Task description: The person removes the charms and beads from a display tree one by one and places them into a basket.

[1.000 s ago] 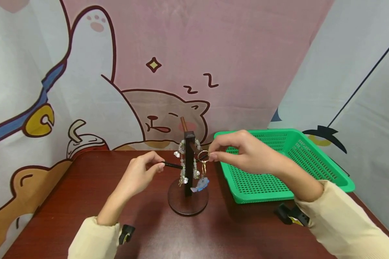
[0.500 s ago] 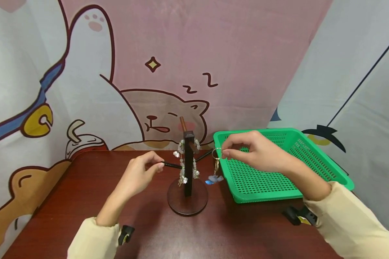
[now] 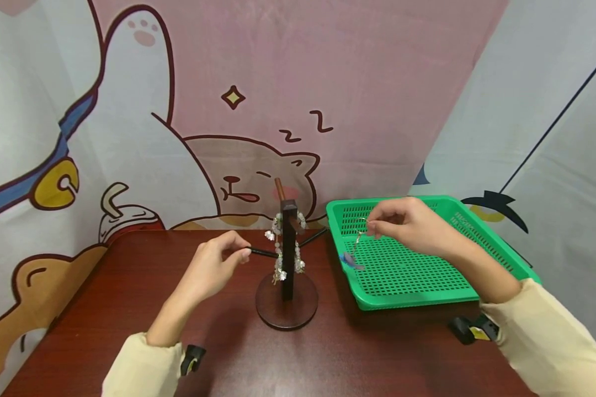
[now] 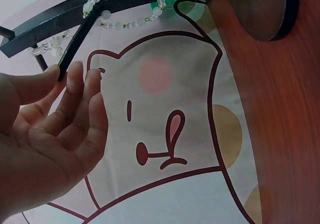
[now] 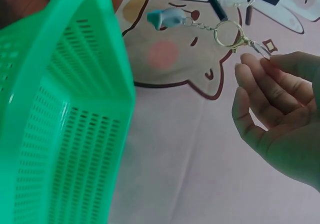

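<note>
A dark upright stand (image 3: 288, 248) with several pegs carries pale beaded bracelets (image 3: 280, 263). My left hand (image 3: 211, 270) pinches the tip of a black peg (image 3: 263, 252) on its left side, also seen in the left wrist view, where thumb and fingers meet on the peg (image 4: 80, 42). My right hand (image 3: 417, 229) pinches a keychain by its metal end, above the left part of the green basket (image 3: 407, 301). From it hangs a blue-grey charm (image 3: 352, 261). The right wrist view shows its gold ring (image 5: 228, 34) and chain, with the charm (image 5: 166, 18) swung out from the fingers.
The stand's round base (image 3: 287, 314) rests on the dark red table (image 3: 218, 353). Right of it lies the basket, its left rim close to the stand's far right peg (image 3: 314, 237). A cartoon-printed cloth (image 3: 377, 99) hangs behind the table.
My right hand has moved right, from beside the stand to over the basket, carrying the keychain off the right-hand peg area. My left hand has stayed on its peg.
</note>
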Available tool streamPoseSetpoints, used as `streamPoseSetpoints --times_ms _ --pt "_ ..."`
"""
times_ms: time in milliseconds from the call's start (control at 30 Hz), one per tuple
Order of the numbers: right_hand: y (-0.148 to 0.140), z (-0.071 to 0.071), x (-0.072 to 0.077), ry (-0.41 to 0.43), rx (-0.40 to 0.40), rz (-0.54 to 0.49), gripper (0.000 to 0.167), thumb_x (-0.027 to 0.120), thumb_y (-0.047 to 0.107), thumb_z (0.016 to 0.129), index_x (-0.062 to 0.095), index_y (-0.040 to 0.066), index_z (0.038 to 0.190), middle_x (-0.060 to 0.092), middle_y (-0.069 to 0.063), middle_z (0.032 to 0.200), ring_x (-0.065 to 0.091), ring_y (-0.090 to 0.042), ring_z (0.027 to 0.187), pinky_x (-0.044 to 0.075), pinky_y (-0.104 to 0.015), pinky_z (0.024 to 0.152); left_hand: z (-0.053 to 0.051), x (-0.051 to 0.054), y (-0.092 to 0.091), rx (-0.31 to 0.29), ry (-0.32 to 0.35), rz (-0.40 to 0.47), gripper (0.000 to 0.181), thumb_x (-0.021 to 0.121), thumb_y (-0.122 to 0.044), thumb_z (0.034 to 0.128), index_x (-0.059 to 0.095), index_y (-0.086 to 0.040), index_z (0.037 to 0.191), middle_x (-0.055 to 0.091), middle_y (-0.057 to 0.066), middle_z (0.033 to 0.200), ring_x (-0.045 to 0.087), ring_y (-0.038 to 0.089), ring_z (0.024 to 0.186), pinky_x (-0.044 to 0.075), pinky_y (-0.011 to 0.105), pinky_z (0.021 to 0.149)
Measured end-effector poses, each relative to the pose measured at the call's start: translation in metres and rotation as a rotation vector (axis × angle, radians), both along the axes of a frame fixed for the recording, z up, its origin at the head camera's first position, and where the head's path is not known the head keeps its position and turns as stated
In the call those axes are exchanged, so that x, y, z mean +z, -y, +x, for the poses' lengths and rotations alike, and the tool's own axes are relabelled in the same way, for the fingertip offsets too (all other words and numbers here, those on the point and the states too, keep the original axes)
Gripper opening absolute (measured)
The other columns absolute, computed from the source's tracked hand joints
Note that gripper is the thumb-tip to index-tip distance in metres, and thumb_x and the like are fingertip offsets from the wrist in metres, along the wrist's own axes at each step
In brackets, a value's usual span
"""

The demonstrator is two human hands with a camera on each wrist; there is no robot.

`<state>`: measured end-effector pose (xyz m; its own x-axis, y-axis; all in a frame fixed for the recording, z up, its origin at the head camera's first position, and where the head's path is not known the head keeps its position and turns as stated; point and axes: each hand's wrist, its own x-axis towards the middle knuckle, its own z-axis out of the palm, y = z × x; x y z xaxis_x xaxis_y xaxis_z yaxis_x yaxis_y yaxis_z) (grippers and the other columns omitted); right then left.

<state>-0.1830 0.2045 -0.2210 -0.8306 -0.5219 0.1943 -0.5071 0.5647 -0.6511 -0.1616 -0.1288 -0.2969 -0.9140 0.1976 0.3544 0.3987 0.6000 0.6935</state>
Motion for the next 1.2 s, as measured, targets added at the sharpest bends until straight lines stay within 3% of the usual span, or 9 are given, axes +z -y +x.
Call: streamPoseSetpoints --times_ms 267,533,1200 --pt "-0.017 0.000 -0.007 0.011 -0.028 0.028 0.010 0.055 0.008 0.091 0.065 0.005 0.088 0.064 -0.001 0.080 0.060 -0.013 0.072 0.048 -0.028 0.063 0.000 0.001 0.000 0.002 -0.002 -0.009 0.005 0.062 -0.008 0.0864 0.063 -0.004 0.088 0.065 0.000 0.075 0.062 0.019 0.071 0.043 0.033 0.063" --pt "-0.030 0.006 -0.017 0.032 -0.013 0.046 0.011 0.054 0.007 0.092 0.064 0.006 0.087 0.063 0.002 0.078 0.058 -0.013 0.071 0.047 -0.028 0.061 0.001 0.001 0.000 0.004 0.001 -0.010 0.005 0.062 -0.008 0.0865 0.063 -0.003 0.088 0.065 0.000 0.075 0.060 0.015 0.070 0.043 0.033 0.063" --pt "-0.065 0.011 -0.076 0.104 0.071 0.028 0.013 0.052 0.007 0.093 0.061 0.010 0.085 0.060 0.004 0.073 0.054 -0.011 0.062 0.038 -0.026 0.046 0.001 0.001 0.000 0.004 0.012 -0.018 0.005 0.061 -0.009 0.0873 0.062 -0.004 0.088 0.065 0.000 0.075 0.059 0.014 0.069 0.043 0.033 0.063"
